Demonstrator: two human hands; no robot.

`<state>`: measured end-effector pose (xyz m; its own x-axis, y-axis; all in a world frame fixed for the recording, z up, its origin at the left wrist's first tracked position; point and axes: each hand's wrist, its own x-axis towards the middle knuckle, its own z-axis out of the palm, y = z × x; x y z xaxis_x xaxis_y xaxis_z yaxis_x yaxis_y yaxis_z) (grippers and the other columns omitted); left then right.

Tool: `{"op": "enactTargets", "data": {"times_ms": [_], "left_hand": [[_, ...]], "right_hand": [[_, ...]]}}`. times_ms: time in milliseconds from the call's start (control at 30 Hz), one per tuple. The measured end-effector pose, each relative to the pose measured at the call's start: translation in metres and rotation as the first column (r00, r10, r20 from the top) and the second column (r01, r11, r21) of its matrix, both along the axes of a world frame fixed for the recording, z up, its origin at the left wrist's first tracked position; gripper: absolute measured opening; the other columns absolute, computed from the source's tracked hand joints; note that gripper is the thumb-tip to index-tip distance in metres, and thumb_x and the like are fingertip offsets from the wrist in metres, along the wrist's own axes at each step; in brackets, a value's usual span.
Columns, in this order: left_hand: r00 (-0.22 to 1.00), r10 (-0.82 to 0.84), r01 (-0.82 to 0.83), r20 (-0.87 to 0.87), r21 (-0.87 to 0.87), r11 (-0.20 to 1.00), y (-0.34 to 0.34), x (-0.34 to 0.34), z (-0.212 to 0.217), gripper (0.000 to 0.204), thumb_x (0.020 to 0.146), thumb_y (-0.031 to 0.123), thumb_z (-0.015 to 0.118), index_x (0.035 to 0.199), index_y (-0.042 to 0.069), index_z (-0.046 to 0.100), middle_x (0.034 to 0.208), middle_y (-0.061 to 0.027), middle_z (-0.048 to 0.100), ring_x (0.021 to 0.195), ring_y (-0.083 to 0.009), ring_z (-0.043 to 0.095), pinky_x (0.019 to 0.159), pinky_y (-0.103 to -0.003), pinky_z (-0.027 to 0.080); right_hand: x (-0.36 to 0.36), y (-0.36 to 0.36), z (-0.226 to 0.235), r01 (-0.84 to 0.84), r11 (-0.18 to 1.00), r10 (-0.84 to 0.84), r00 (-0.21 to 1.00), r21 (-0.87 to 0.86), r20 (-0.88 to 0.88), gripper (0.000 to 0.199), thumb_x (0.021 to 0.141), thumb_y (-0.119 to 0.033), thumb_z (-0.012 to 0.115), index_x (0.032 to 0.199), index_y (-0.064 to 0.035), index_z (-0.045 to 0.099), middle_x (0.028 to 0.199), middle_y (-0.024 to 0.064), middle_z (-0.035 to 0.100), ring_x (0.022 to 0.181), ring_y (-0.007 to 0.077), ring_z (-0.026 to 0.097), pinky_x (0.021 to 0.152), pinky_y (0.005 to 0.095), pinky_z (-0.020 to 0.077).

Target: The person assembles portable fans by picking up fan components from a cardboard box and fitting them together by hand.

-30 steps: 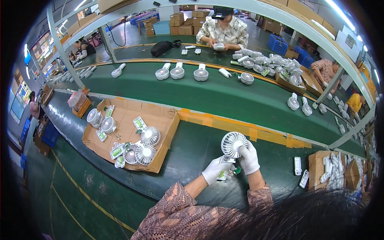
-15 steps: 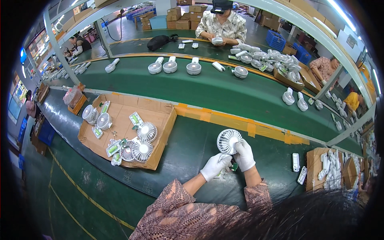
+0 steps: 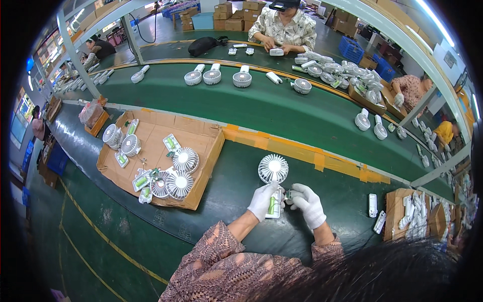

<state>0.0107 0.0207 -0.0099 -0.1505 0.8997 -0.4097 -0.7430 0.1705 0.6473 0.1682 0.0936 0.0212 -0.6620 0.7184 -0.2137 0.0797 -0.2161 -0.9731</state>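
A white handheld fan [image 3: 273, 168] lies face up on the dark green bench in front of me. Its open handle, with a green battery [image 3: 272, 205] inside, points toward me. My left hand [image 3: 260, 202], in a white glove, is closed around the left side of the handle, just below the round head. To the right of the handle, my gloved right hand [image 3: 309, 205] pinches a small green circuit board [image 3: 288, 196] between thumb and fingers. The fingertips partly cover the board, and any wires are too small to make out.
A cardboard tray [image 3: 207, 173] to the left holds several opened fans. Two white handle shells [image 3: 372, 205] lie at the right, beside a cardboard box [image 3: 396, 221] of white parts. Beyond the orange tape, a green conveyor [image 3: 191, 113] carries fans. A co-worker [image 3: 284, 27] sits across it.
The fan has come down and left onto the bench, its open handle now showing the battery. My right hand has left the fan head and now holds the circuit board.
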Motion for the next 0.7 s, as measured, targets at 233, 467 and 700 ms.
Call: {"op": "enactTargets", "data": {"times_ms": [233, 467, 700], "left_hand": [[0.996, -0.039, 0.039, -0.078, -0.003, 0.999, 0.005, 0.008, 0.0, 0.025, 0.092, 0.011, 0.035, 0.099, 0.004, 0.058, 0.073, -0.0086, 0.059, 0.054, -0.0183, 0.057, 0.048, -0.03, 0.048], [0.914, -0.081, 0.114, -0.397, 0.061, 0.992, 0.005, 0.007, -0.005, 0.021, 0.094, 0.014, 0.039, 0.097, 0.002, 0.056, 0.07, -0.0054, 0.054, 0.055, -0.0157, 0.054, 0.05, -0.03, 0.048], [0.999, -0.035, 0.036, -0.039, 0.009, 0.999, 0.006, 0.001, 0.0, 0.026, 0.093, 0.026, 0.047, 0.097, 0.002, 0.056, 0.078, -0.0064, 0.057, 0.059, -0.0155, 0.058, 0.051, -0.03, 0.051]], "right_hand": [[-0.016, -0.011, 0.02, -0.126, 0.847, 0.048, 0.986, 0.517, 0.161, 0.044, 0.074, 0.004, 0.054, 0.117, -0.0022, 0.051, 0.096, 0.0126, 0.061, 0.079, 0.0201, 0.06, 0.071, 0.0289, 0.0485], [-0.033, 0.004, 0.039, -0.37, 0.137, -0.139, 0.911, 0.919, 0.388, 0.024, 0.07, -0.007, 0.057, 0.091, -0.0166, 0.064, 0.077, 0.003, 0.058, 0.072, 0.0243, 0.054, 0.064, 0.036, 0.0419], [-0.031, -0.005, 0.04, -0.372, 0.062, -0.123, 0.918, 0.926, 0.377, 0.017, 0.069, -0.012, 0.059, 0.086, -0.0158, 0.062, 0.074, 0.0007, 0.057, 0.072, 0.0219, 0.055, 0.065, 0.0343, 0.0408]]}}
